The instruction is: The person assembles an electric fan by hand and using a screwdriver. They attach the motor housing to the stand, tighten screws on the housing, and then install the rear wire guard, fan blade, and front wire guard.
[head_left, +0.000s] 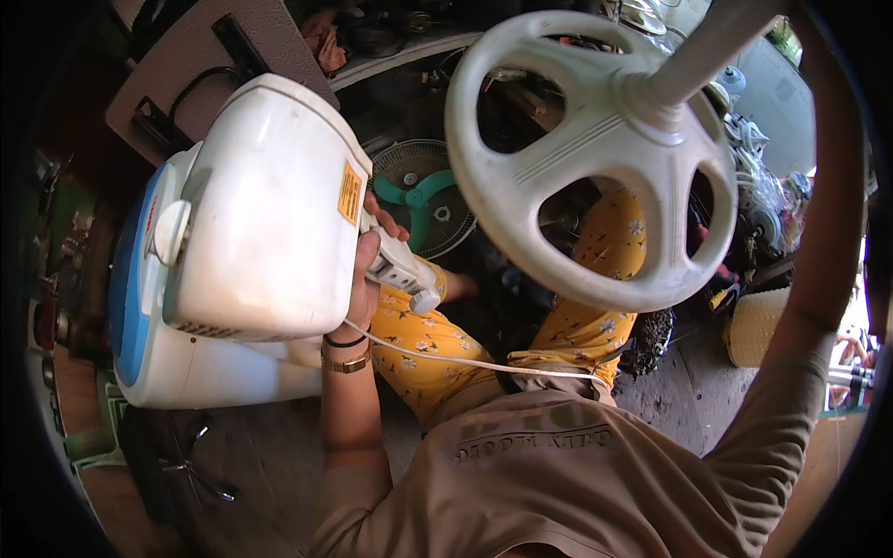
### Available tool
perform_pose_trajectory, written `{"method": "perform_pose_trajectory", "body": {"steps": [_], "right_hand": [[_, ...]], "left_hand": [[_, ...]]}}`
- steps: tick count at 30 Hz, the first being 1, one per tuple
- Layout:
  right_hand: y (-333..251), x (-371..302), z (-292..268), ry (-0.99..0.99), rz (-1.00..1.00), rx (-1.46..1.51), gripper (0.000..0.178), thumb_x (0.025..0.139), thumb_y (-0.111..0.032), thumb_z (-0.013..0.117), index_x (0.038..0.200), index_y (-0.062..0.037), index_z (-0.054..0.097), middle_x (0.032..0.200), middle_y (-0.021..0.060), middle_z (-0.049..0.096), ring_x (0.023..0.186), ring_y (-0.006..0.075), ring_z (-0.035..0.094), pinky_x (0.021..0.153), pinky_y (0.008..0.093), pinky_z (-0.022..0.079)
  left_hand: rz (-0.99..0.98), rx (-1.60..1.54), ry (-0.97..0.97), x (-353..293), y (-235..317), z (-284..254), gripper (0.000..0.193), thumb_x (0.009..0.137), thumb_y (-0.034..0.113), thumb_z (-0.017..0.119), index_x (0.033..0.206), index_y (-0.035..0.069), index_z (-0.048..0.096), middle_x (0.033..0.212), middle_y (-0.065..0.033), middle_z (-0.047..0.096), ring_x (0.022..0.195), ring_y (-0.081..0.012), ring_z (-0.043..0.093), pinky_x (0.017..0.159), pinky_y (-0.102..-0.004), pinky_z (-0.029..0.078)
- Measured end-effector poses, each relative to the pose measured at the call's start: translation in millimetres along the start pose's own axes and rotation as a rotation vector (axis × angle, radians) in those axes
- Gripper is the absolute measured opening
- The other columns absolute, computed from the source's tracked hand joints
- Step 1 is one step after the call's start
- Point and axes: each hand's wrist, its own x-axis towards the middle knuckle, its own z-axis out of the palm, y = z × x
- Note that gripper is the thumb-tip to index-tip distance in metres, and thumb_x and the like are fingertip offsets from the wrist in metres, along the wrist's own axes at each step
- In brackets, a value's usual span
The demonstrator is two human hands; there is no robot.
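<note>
A large white plastic housing (270, 205), like a stand fan's motor head with a knob (170, 232) on its side, fills the left. My left hand (367, 274) is closed around the pale neck piece (395, 256) at its lower right edge. A small round screw knob (424, 300) sits at that piece's end. From beneath, a thin white cord (446, 356) runs across my lap. On the right, a white wheel-shaped fan base (567, 177) hangs tilted in the air, its pole (716, 51) rising to the upper right. My right arm reaches up beside it; the hand is out of view.
Behind the housing stands a blue and white appliance body (139, 307). A fan grille with green blades (419, 195) lies beyond my knees. Dark pliers-like tools (200, 470) rest on the floor at lower left. Bagged parts (767, 195) and a cream cylinder (758, 327) are at right.
</note>
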Motion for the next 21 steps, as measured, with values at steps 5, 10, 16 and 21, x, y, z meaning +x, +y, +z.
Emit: {"method": "perform_pose_trajectory", "body": {"steps": [5, 10, 16, 21], "right_hand": [[29, 5, 76, 0.002, 0.172, 0.218, 0.054, 0.078, -0.028, 0.073, 0.115, 0.0025, 0.049, 0.083, 0.0067, 0.055, 0.063, 0.0160, 0.055, 0.054, 0.0276, 0.051], [88, -31, 126, -0.194, 0.236, 0.363, 0.033, 0.077, -0.019, 0.070, 0.097, 0.0042, 0.057, 0.072, 0.0073, 0.062, 0.057, 0.0150, 0.058, 0.053, 0.0286, 0.050], [111, -66, 154, -0.262, 0.297, 0.323, 0.025, 0.076, -0.016, 0.072, 0.088, 0.0022, 0.059, 0.068, 0.0044, 0.060, 0.057, 0.0122, 0.057, 0.053, 0.0290, 0.046], [100, -76, 183, -0.364, 0.305, 0.486, 0.022, 0.075, -0.010, 0.069, 0.089, 0.0015, 0.057, 0.066, 0.0026, 0.058, 0.057, 0.0109, 0.056, 0.052, 0.0271, 0.045]], "left_hand": [[0.029, 0.014, 0.063, -17, -10, -9, 0.059, 0.083, 0.024, 0.063, 0.133, 0.007, 0.036, 0.107, -0.0052, 0.046, 0.089, -0.0159, 0.051, 0.084, -0.0370, 0.047], [0.032, -0.010, 0.112, -32, -9, -22, 0.054, 0.083, 0.020, 0.062, 0.129, 0.004, 0.038, 0.107, -0.0055, 0.046, 0.091, -0.0162, 0.052, 0.084, -0.0377, 0.049], [0.036, 0.029, 0.125, -33, -8, -11, 0.057, 0.085, 0.020, 0.061, 0.133, 0.005, 0.035, 0.108, -0.0064, 0.046, 0.091, -0.0165, 0.052, 0.084, -0.0377, 0.049], [0.082, 0.108, 0.131, -40, -4, -9, 0.062, 0.086, 0.021, 0.060, 0.138, 0.007, 0.029, 0.110, -0.0067, 0.045, 0.093, -0.0171, 0.052, 0.085, -0.0382, 0.048]]}}
